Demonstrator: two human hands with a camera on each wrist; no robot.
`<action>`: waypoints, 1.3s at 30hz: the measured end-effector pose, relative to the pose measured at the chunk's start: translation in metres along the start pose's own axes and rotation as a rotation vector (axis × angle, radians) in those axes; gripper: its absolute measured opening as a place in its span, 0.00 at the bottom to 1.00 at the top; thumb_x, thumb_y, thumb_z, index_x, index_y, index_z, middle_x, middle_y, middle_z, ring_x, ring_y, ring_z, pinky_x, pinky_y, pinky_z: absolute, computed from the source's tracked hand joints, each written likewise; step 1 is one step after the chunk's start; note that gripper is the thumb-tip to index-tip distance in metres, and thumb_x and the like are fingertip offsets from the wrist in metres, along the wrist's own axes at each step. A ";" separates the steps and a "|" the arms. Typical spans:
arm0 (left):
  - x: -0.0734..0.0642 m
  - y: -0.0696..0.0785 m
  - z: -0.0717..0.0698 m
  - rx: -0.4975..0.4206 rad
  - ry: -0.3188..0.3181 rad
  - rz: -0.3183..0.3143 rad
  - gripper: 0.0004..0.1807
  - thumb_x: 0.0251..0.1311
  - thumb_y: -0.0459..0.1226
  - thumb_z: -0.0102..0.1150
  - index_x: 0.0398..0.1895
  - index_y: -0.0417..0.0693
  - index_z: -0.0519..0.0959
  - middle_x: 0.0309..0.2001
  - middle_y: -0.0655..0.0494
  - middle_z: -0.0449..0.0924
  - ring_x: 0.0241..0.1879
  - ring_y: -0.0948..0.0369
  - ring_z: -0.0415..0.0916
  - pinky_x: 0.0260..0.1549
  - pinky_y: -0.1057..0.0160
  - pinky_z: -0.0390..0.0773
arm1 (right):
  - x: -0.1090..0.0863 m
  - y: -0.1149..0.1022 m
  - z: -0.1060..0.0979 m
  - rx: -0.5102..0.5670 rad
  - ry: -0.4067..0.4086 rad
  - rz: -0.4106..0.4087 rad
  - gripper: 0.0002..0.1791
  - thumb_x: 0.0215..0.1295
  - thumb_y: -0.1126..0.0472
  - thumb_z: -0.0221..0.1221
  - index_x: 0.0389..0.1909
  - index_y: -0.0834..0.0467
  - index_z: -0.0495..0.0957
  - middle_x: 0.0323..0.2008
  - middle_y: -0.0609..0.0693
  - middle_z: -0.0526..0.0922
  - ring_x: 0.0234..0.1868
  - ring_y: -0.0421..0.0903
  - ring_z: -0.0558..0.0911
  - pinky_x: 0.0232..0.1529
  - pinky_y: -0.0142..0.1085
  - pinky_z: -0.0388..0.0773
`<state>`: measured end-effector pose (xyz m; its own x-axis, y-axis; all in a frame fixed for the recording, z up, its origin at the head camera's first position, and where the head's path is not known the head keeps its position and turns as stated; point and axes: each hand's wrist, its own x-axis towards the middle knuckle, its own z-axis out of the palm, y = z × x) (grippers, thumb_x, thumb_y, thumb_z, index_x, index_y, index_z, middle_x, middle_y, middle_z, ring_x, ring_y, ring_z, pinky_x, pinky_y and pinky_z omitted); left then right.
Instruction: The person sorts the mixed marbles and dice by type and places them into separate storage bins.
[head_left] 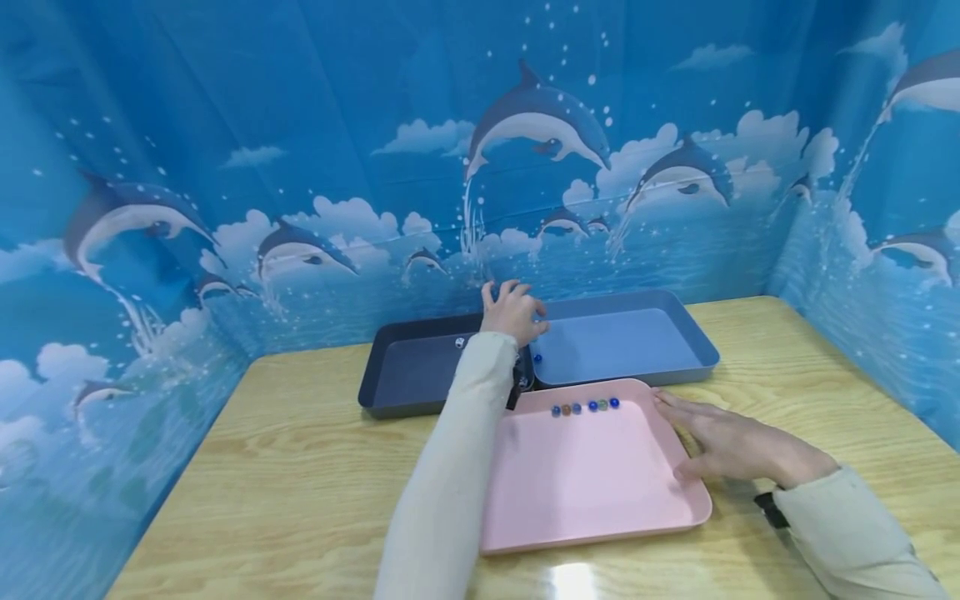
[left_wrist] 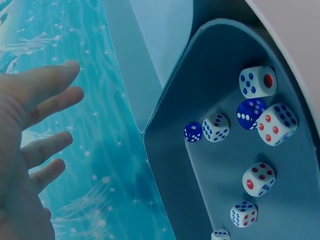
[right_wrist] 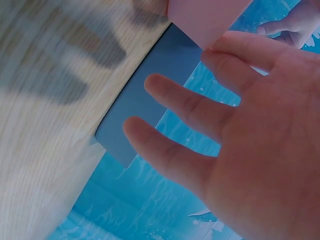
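Head view: left grip [head_left: 513, 313] spread, empty, near where dark tray [head_left: 416, 371] meets blue tray [head_left: 622, 343]; dice [left_wrist: 259, 179] in dark one. Right grip [head_left: 727, 439] spread, touching pink tray [head_left: 585, 483] at its side; marbles [head_left: 603, 405] inside by far wall.

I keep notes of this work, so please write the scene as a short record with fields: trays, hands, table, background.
Pink tray: six marbles along its far side
Dark tray: white dice and blue dice
Blue tray: one small blue piece, type unclear
Left hand: near where dark and blue trays meet; nothing seen in it
Right hand: at the pink tray's right edge
Table: wood-grained
Background: blue curtain with dolphins
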<state>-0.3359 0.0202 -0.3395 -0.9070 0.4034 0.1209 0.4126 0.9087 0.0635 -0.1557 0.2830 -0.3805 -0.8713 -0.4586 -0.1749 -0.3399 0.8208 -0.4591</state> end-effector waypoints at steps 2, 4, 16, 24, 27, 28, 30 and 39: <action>-0.001 0.000 0.000 -0.002 0.000 0.001 0.15 0.67 0.52 0.64 0.53 0.63 0.88 0.74 0.57 0.66 0.76 0.53 0.52 0.74 0.40 0.40 | 0.000 0.000 0.000 0.000 -0.001 -0.001 0.55 0.58 0.49 0.72 0.74 0.75 0.55 0.76 0.72 0.49 0.72 0.76 0.54 0.66 0.70 0.56; -0.002 0.000 0.000 -0.001 0.001 0.006 0.15 0.67 0.52 0.64 0.52 0.63 0.88 0.74 0.58 0.66 0.76 0.53 0.52 0.74 0.41 0.40 | 0.000 0.001 0.000 0.001 -0.002 -0.001 0.55 0.58 0.49 0.71 0.74 0.75 0.55 0.76 0.72 0.49 0.72 0.76 0.54 0.66 0.70 0.56; -0.031 0.002 -0.010 0.066 0.021 0.222 0.12 0.68 0.50 0.64 0.49 0.62 0.88 0.73 0.55 0.68 0.76 0.52 0.51 0.73 0.39 0.42 | 0.002 -0.002 -0.003 -0.003 -0.017 0.016 0.55 0.59 0.49 0.71 0.75 0.74 0.54 0.76 0.72 0.50 0.72 0.76 0.54 0.65 0.70 0.57; -0.050 0.007 -0.005 0.051 0.047 0.341 0.07 0.65 0.49 0.68 0.42 0.64 0.90 0.71 0.54 0.70 0.76 0.50 0.52 0.72 0.38 0.42 | 0.001 -0.001 -0.003 0.001 -0.011 0.012 0.55 0.58 0.49 0.71 0.74 0.75 0.54 0.76 0.72 0.49 0.72 0.76 0.54 0.65 0.70 0.57; -0.056 0.009 -0.002 0.072 0.043 0.370 0.05 0.65 0.49 0.68 0.40 0.66 0.90 0.71 0.56 0.70 0.76 0.51 0.52 0.72 0.38 0.43 | 0.000 -0.001 -0.002 0.002 -0.006 0.005 0.55 0.58 0.49 0.71 0.74 0.75 0.54 0.76 0.72 0.49 0.72 0.76 0.54 0.65 0.70 0.57; -0.058 0.010 -0.001 0.083 0.040 0.377 0.05 0.64 0.49 0.68 0.40 0.66 0.90 0.71 0.56 0.70 0.76 0.52 0.52 0.72 0.38 0.43 | 0.000 -0.001 -0.002 0.001 -0.005 0.003 0.55 0.58 0.49 0.71 0.74 0.75 0.54 0.76 0.72 0.49 0.72 0.76 0.54 0.65 0.70 0.57; -0.062 0.012 0.001 0.094 0.034 0.393 0.05 0.64 0.49 0.69 0.39 0.67 0.90 0.71 0.57 0.70 0.76 0.52 0.52 0.72 0.38 0.44 | 0.000 -0.001 -0.002 -0.002 -0.003 0.001 0.54 0.58 0.49 0.71 0.74 0.75 0.54 0.76 0.72 0.50 0.72 0.76 0.55 0.65 0.70 0.57; -0.073 0.015 0.013 0.113 -0.015 0.434 0.04 0.63 0.50 0.69 0.36 0.69 0.90 0.70 0.57 0.71 0.76 0.52 0.53 0.73 0.38 0.43 | 0.000 -0.002 -0.001 -0.004 -0.001 0.001 0.54 0.58 0.50 0.71 0.74 0.75 0.55 0.76 0.72 0.50 0.72 0.76 0.54 0.65 0.70 0.57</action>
<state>-0.2641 0.0059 -0.3602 -0.6531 0.7508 0.0984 0.7444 0.6604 -0.0986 -0.1553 0.2824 -0.3785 -0.8712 -0.4581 -0.1766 -0.3401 0.8226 -0.4557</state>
